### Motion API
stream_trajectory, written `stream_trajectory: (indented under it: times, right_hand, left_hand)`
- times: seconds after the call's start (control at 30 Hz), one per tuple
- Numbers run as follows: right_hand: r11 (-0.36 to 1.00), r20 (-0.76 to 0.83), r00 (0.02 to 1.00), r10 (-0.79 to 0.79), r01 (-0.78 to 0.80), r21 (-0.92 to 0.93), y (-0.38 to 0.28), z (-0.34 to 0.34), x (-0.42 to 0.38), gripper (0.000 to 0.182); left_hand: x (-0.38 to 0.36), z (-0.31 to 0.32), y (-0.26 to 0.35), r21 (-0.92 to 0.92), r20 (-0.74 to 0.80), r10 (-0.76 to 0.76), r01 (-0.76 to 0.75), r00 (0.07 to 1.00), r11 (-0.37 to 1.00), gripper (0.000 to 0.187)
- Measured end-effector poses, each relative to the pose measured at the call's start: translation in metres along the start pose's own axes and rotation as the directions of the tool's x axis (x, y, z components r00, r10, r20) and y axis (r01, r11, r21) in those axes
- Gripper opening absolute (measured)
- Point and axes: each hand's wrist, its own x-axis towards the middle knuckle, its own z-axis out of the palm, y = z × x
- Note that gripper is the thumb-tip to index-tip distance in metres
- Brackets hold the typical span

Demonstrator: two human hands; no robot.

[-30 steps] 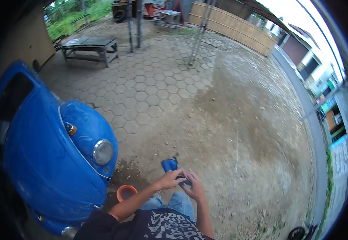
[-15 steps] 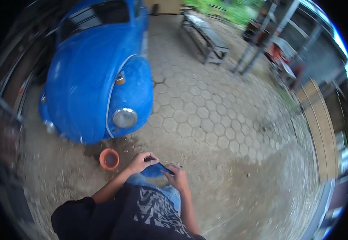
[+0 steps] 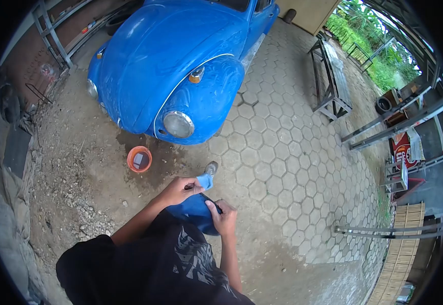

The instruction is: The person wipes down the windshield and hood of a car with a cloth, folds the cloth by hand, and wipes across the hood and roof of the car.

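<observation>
My left hand [image 3: 181, 190] is closed on the upper edge of a dark-blue item [image 3: 193, 209], just in front of my body. With thumb and fingers, my right hand [image 3: 224, 217] grips the same dark edge further to the right. The item looks smooth and hangs down between both hands; its exact kind cannot be made out, and my hands and dark shirt hide part of it. Beyond my left hand shows my leg in light-blue jeans with a shoe [image 3: 211, 168] on the ground.
A blue car [image 3: 165, 66] stands ahead, its front towards me. An orange bucket [image 3: 139, 148] with something pale inside sits on wet ground before it. A wooden bench [image 3: 332, 76] stands on hexagonal paving [image 3: 272, 152] to the right, near metal posts [image 3: 399, 122].
My view has turned left and steadied, so the car and bench appear further right. One foot now shows ahead of my hands. Both hands still hold the blue item.
</observation>
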Motion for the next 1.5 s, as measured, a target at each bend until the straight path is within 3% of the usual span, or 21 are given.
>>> stream_trajectory:
  times: [0.07, 0.2, 0.23, 0.33, 0.4, 0.43, 0.47, 0.5, 0.57, 0.7, 0.8, 0.93, 1.03, 1.17, 1.23, 1.33, 1.4, 1.5]
  right_hand:
    - [0.997, 0.016, 1.0, 0.013, -0.014, 0.071, 0.009, -0.012, 0.025, 0.021]
    - [0.998, 0.017, 0.998, 0.068, -0.068, 0.001, 0.033, -0.044, 0.093, 0.014]
    - [0.995, -0.011, 0.995, 0.099, -0.1, -0.008, 0.042, -0.052, 0.107, 0.015]
    - [0.981, -0.088, 0.979, 0.185, -0.189, -0.038, 0.058, -0.068, 0.184, 0.016]
    - [0.951, -0.11, 0.951, 0.29, -0.3, -0.082, 0.055, -0.083, 0.234, 0.017]
    - [0.968, -0.111, 0.977, 0.184, -0.2, -0.155, 0.054, -0.087, 0.271, 0.017]
    - [0.969, -0.105, 0.991, 0.086, -0.108, -0.224, 0.051, -0.092, 0.307, 0.017]
    - [0.957, -0.094, 0.996, 0.006, -0.033, -0.289, 0.045, -0.098, 0.334, 0.017]
    - [0.952, -0.032, 0.998, -0.045, 0.034, -0.304, 0.039, -0.103, 0.393, 0.016]
    - [0.954, 0.087, 0.99, -0.108, 0.128, -0.271, 0.024, -0.09, 0.503, 0.016]
    - [0.954, 0.213, 0.966, -0.147, 0.195, -0.226, 0.015, -0.073, 0.577, 0.017]
    - [0.949, 0.382, 0.902, -0.203, 0.277, -0.148, 0.012, -0.047, 0.668, 0.016]
    - [0.93, 0.453, 0.845, -0.284, 0.358, -0.085, 0.014, -0.023, 0.751, 0.016]
    - [0.831, 0.421, 0.749, -0.512, 0.556, 0.022, 0.003, 0.029, 0.909, 0.017]
    - [0.851, 0.399, 0.791, -0.463, 0.522, -0.048, -0.011, 0.067, 1.003, 0.023]
    - [0.75, 0.268, 0.783, -0.562, 0.619, -0.234, -0.016, 0.134, 1.126, 0.04]
    - [0.683, 0.225, 0.78, -0.584, 0.622, -0.382, -0.004, 0.179, 1.169, 0.048]
    - [0.718, 0.386, 0.732, -0.562, 0.663, -0.211, 0.055, 0.252, 1.189, 0.059]
  left_hand:
    - [0.028, 0.002, 0.002, -0.121, 0.049, -0.099, 0.104, 0.994, 0.987, 0.026]
    - [0.113, -0.005, -0.009, 0.056, 0.215, -0.185, 0.177, 0.959, 0.983, 0.041]
    - [0.143, -0.008, -0.009, 0.093, 0.296, -0.212, 0.192, 0.931, 0.977, 0.032]
    - [0.233, -0.002, -0.016, -0.173, 0.324, -0.041, 0.102, 0.945, 0.98, 0.034]
    - [0.285, -0.015, 0.013, -0.096, 0.303, 0.003, 0.028, 0.953, 0.995, 0.035]
    - [0.311, -0.03, 0.032, -0.042, 0.285, 0.028, -0.017, 0.958, 0.999, 0.035]
    - [0.328, -0.04, 0.047, 0.008, 0.143, 0.127, -0.13, 0.981, 0.991, 0.035]
    - [0.348, -0.051, 0.055, -0.03, 0.121, 0.14, -0.137, 0.983, 0.99, 0.036]
    - [0.379, -0.083, 0.081, -0.055, 0.12, 0.11, -0.104, 0.987, 0.993, 0.037]
    - [0.43, -0.129, 0.108, 0.155, -0.125, 0.25, -0.23, 0.96, 0.961, 0.043]
    - [0.456, -0.159, 0.125, 0.108, -0.337, 0.254, -0.231, 0.907, 0.967, 0.048]
    - [0.489, -0.192, 0.129, 0.067, -0.526, 0.119, -0.099, 0.842, 0.993, 0.051]
    - [0.537, -0.224, 0.137, 0.047, -0.672, 0.08, -0.065, 0.736, 0.997, 0.052]
    - [0.637, -0.33, 0.171, 0.238, -0.8, 0.214, -0.031, 0.56, 0.971, 0.05]
    - [0.699, -0.393, 0.2, 0.225, -0.87, 0.189, 0.026, 0.456, 0.974, 0.047]
    - [0.786, -0.487, 0.218, 0.22, -0.927, 0.203, 0.02, 0.316, 0.975, 0.045]
    - [0.816, -0.541, 0.165, 0.204, -0.973, 0.166, 0.264, 0.16, 0.943, 0.049]
    - [0.818, -0.574, 0.089, 0.03, -0.992, 0.095, 0.575, -0.084, 0.818, 0.051]
